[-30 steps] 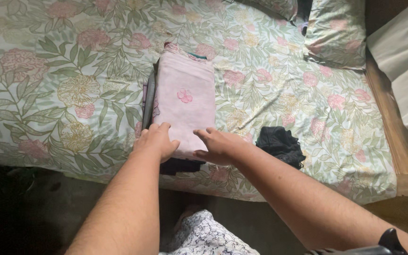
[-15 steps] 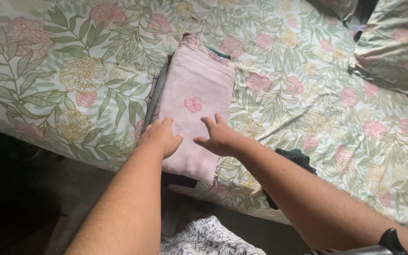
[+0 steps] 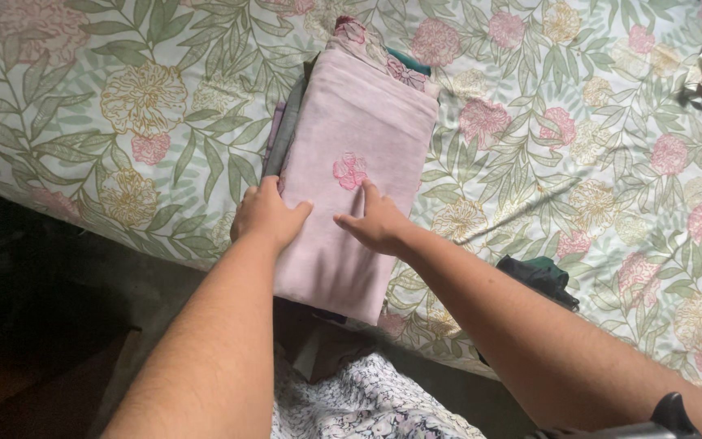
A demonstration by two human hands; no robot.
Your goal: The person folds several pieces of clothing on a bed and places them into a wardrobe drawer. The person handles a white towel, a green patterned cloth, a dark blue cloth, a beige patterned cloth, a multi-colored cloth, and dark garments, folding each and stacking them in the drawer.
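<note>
Both hands lie flat and open on the folded pink cloth (image 3: 359, 175), gripping nothing — the left hand (image 3: 268, 215) is spread over its left edge, fingers slightly curled toward the darker layers beneath, and the right hand (image 3: 375, 221) presses palm-down just below the embroidered flower (image 3: 349, 171) at the cloth's middle. A second ago they sat at the near end of the pink cloth, close to where it overhangs the bed; half a second ago they were part-way up; now they rest at about its middle, so the contact has slid along the cloth away from the person. That reads as a smoothing or pressing stroke over the top layer, not a lift.

The pink cloth tops a stack of folded garments (image 3: 286, 134) — grey and patterned edges show along its left side, a teal and floral edge at its far end. The stack rests on the floral bedsheet (image 3: 123, 106), its near end hanging slightly past the mattress edge. Right of the pink cloth, near the right forearm, lies a crumpled dark garment (image 3: 542, 278). Below the cloth's near end, a white patterned fabric (image 3: 359, 402) shows between the arms.
</note>
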